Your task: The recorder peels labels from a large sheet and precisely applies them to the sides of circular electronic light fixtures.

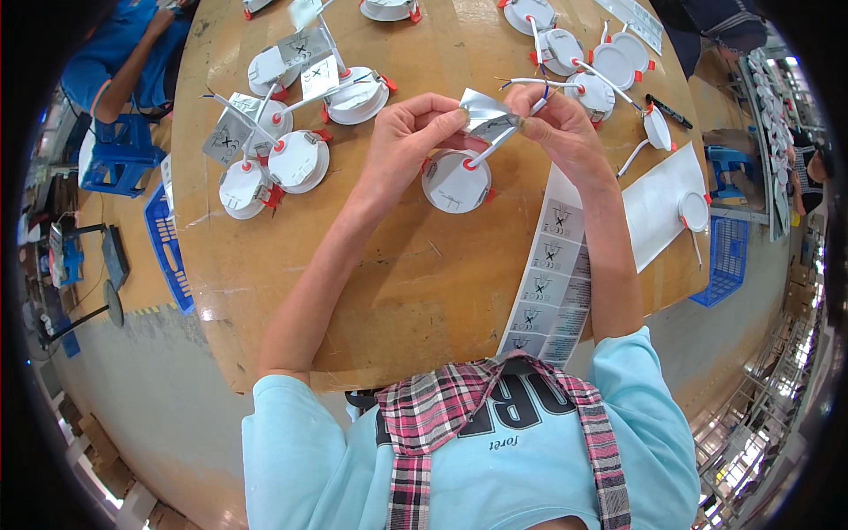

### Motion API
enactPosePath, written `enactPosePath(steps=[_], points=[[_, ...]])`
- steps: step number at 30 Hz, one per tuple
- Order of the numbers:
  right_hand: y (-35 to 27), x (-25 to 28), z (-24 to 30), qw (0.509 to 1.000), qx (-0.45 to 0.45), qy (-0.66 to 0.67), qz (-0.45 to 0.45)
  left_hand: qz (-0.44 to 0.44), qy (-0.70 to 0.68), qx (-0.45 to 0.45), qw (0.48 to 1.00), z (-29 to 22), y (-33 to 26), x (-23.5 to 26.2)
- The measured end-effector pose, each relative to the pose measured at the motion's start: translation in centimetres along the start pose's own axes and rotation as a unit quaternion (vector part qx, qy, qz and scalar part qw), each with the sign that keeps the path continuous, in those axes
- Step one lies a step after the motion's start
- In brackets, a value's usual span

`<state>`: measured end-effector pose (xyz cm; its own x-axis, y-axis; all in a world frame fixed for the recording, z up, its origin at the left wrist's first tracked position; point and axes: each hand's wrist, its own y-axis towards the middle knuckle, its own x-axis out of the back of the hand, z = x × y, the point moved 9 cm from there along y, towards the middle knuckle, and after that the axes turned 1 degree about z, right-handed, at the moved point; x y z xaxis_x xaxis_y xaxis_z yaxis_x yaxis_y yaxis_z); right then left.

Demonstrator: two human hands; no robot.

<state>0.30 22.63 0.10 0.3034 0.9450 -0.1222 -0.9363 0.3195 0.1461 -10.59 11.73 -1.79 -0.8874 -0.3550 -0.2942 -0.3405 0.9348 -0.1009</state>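
My left hand (413, 132) pinches one side of a silver label (484, 113), which is bent and catches the light. The fingers of my right hand (565, 132) are closed on a white cable (496, 147), right at the label's other side. That cable rises from the red grommet of a round white downlight (457, 184), which lies back side up on the table below my hands. Thin blue and brown wire ends stick out near my right fingers. I cannot tell how far the label wraps around the cable.
Labelled downlights (298, 159) lie at the left, and more downlights (594, 95) at the far right. A label strip (549, 265) runs under my right forearm. Beside it lie a white sheet (662, 208) and a black marker (669, 111). Another person's arm (132, 66) shows at far left.
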Motion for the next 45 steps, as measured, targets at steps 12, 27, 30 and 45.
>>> enactPosePath(steps=[12,27,30,45], points=[[0.8,-0.5,2.0,0.984,-0.065,-0.15,-0.064,-0.012,0.027,-0.071,0.997,-1.7,-0.2,0.4],[2.2,-4.1,11.1,0.782,0.179,-0.584,-0.124,-0.006,0.028,-0.081,0.996,-2.1,-0.3,0.6],[3.7,-5.2,10.1,0.786,0.151,-0.595,-0.071,0.002,0.015,-0.085,0.996,-2.2,-0.3,0.2],[1.0,-5.6,10.9,0.855,0.221,-0.466,0.058,0.017,-0.06,-0.02,0.998,-0.3,0.6,1.4]])
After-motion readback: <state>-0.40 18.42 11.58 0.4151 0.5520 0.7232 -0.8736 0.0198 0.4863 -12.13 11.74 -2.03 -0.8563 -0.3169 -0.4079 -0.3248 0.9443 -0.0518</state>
